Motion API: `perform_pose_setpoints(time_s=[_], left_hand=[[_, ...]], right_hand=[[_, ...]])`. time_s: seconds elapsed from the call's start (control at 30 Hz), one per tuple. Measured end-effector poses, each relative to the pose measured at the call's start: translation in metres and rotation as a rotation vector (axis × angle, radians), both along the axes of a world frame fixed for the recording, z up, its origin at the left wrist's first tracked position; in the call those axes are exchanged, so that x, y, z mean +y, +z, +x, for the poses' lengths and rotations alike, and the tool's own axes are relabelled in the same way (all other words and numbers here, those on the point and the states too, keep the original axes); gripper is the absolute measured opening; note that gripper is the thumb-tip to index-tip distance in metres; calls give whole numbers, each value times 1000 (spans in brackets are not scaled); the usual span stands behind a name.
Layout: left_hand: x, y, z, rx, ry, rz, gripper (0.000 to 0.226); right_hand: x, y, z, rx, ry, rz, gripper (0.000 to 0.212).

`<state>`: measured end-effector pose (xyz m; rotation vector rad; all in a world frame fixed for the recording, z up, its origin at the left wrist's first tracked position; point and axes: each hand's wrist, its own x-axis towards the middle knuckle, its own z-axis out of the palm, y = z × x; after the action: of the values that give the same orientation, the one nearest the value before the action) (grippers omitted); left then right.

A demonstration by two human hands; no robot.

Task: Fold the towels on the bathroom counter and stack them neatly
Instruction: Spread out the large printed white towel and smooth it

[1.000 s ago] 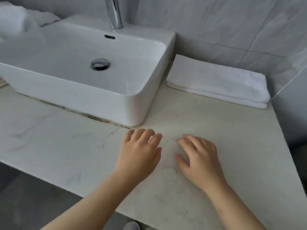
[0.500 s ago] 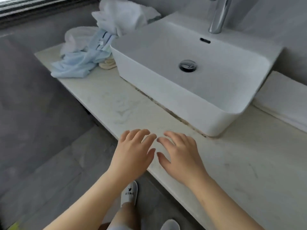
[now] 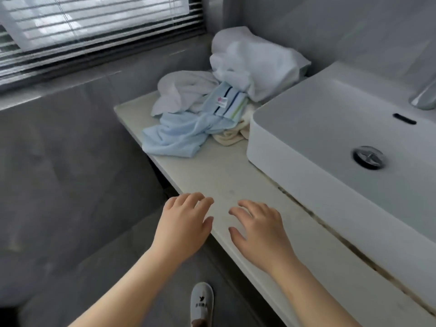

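At the far left end of the bench [image 3: 212, 171]: a loose heap of unfolded towels lies between the bench's end edge and the sink [image 3: 342, 147].
Heap contents: white towels [image 3: 254, 64] at the back, a light blue towel [image 3: 174, 135] nearest the front edge, a cream cloth [image 3: 233, 135] partly under it, against the sink wall.
Left hand [image 3: 184, 223]: at the front edge of the bench, fingers straight and slightly spread, holding nothing.
Right hand [image 3: 257, 230]: just beside the left, over the bench, fingers spread and relaxed, holding nothing.
Separation: both hands are well apart from the heap.
Handling estimate: cloth is soft, light and limp; it will sag and drag neighbouring pieces if pulled from the middle.
Recommended hold: pinch the light blue towel at two adjacent corners along its hem, lift clear, then spread flat on the bare bench near the front edge.
Risk: tangled layers may come up together.
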<state>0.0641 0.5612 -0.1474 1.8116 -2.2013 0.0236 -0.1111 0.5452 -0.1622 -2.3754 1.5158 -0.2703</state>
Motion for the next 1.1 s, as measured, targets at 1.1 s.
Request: perform_pose_setpoints(time_s=[1.1], left_hand=[[-274, 12, 148, 127, -75, 44, 43]], right_hand=[[-254, 25, 172, -29, -246, -129, 43]])
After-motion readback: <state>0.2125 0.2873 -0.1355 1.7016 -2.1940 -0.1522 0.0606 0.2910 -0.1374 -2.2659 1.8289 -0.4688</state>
